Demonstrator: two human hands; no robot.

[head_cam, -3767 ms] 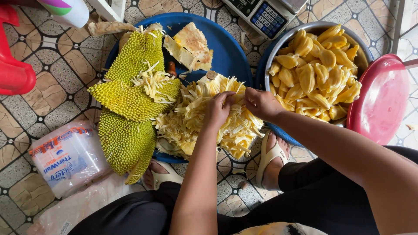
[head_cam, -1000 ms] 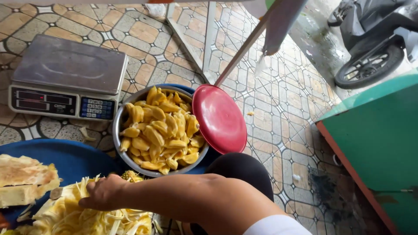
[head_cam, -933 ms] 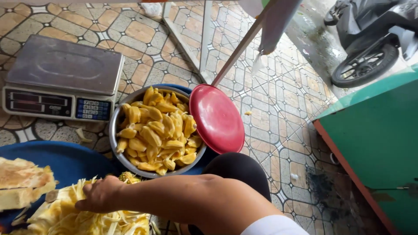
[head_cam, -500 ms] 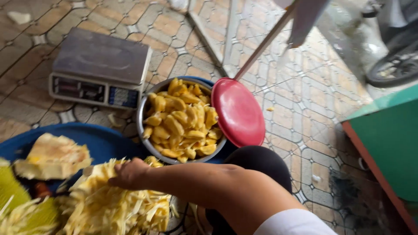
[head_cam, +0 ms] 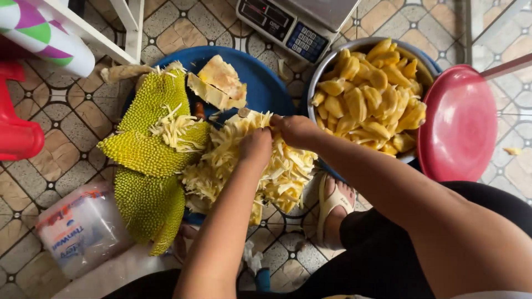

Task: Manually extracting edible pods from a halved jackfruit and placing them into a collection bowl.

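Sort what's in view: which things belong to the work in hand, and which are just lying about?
In use: left hand and right hand on the opened jackfruit piece; metal bowl of yellow pods; blue tray; rind pieces.

Lying about: scale; red lid; plastic bag; red stool.

Left hand (head_cam: 256, 148) back beside right hand (head_cam: 296, 130) on jackfruit piece (head_cam: 249, 160)

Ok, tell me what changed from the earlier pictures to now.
The left hand has come back beside the right hand; both again dig into the opened jackfruit piece. A second ago only the right hand showed there. The bowl of yellow pods and red lid stayed put.
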